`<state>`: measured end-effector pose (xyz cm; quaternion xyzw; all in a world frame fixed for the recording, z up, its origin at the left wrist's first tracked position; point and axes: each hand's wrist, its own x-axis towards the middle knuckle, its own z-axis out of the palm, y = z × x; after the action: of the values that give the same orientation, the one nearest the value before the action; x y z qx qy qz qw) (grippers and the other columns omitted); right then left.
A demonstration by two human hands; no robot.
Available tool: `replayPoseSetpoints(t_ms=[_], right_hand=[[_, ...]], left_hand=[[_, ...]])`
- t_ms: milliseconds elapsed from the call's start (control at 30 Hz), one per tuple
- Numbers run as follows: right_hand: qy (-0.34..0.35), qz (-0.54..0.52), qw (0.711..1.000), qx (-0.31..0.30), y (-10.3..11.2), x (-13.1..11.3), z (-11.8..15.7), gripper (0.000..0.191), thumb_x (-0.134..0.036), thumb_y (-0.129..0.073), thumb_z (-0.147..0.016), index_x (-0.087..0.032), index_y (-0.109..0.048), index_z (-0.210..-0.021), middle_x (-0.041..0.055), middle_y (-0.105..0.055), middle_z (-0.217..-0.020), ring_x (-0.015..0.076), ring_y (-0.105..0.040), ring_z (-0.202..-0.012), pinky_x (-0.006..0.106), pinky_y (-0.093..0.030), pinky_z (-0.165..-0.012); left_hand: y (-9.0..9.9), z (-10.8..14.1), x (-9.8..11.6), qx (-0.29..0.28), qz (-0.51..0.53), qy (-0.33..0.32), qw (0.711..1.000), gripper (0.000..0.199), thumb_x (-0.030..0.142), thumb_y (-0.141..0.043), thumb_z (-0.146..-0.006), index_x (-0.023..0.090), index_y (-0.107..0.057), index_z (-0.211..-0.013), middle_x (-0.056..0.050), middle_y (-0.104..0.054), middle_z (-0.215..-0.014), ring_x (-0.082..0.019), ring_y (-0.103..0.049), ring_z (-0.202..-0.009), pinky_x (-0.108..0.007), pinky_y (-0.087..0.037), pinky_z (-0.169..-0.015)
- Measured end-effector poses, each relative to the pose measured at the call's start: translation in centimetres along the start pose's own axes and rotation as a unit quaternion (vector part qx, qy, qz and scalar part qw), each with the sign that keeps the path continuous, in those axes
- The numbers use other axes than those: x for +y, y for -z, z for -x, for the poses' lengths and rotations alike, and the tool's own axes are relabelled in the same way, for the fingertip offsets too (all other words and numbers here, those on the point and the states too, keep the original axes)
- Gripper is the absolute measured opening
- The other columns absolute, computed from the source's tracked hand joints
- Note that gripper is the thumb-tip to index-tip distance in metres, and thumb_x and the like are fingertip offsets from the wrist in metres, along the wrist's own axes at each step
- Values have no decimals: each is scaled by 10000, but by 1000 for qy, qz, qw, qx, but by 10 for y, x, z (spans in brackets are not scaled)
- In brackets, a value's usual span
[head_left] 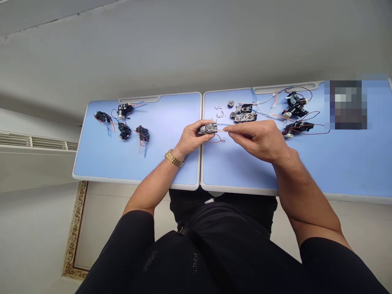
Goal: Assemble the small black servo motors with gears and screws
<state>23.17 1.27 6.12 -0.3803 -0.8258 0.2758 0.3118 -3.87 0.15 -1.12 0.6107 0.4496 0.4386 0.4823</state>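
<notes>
My left hand grips a small dark motor unit between thumb and fingers, above the inner edge of the right blue table. A red wire loop and a blue tube come out of the unit. My right hand pinches a thin pale tool whose tip reaches the round part of the unit. Just behind the hands lie scattered small screws, a round metal part and opened black housings with gears.
Several black motor units with tubes lie on the left table. More units with red wires sit on the right table, near a blurred dark object. A narrow gap separates the tables; a grey wall stands behind.
</notes>
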Motion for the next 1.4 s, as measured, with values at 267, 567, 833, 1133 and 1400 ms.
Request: replayPoseSetpoints(t_ms=[267,567,833,1133,1400], right_hand=[[-13,96,995,-3,2,2,2,287,-348,-630,-1040,-321,-908,-1109,26,-862,-892,226,-752,-783,365,-491,-705],[12,221,975,-21,-2,0,4,325,-350,-567,-1074,-318,-890,-1100,25,-787,-768,187,-627,-661,357,-272,-601],[-1,59,998,-17,-4,13,0,292,-343,-631,-1047,-317,-913,-1118,36,-869,-926,222,-761,-802,360,-483,-701],[-104,-126,986,-20,2,13,-8,212,-327,-766,-923,-284,-935,-1045,-6,-785,-699,140,-598,-574,313,-443,-553],[-164,-209,963,-45,1,17,-9,225,-375,-809,-903,-265,-934,-1055,-53,-572,-536,100,-432,-496,280,-320,-470]], left_hand=[[-3,2,3,23,-89,-43,995,396,351,-871,-895,245,-812,-1271,-73,-834,-1227,-208,-761,-1072,-375,-612,-995],[-5,1,1,12,-145,-89,985,375,243,-819,-894,246,-807,-1269,-52,-825,-1113,-193,-728,-992,-371,-585,-946],[-2,2,2,-12,-72,-50,996,379,309,-858,-888,242,-812,-1258,-57,-818,-1144,-178,-729,-984,-337,-610,-888],[-1,2,4,-43,36,18,998,460,427,-940,-850,244,-808,-1250,-31,-790,-1046,-146,-708,-880,-308,-650,-818],[0,2,6,-54,64,32,996,485,454,-966,-826,243,-817,-1235,-38,-787,-1048,-156,-720,-912,-307,-649,-826]])
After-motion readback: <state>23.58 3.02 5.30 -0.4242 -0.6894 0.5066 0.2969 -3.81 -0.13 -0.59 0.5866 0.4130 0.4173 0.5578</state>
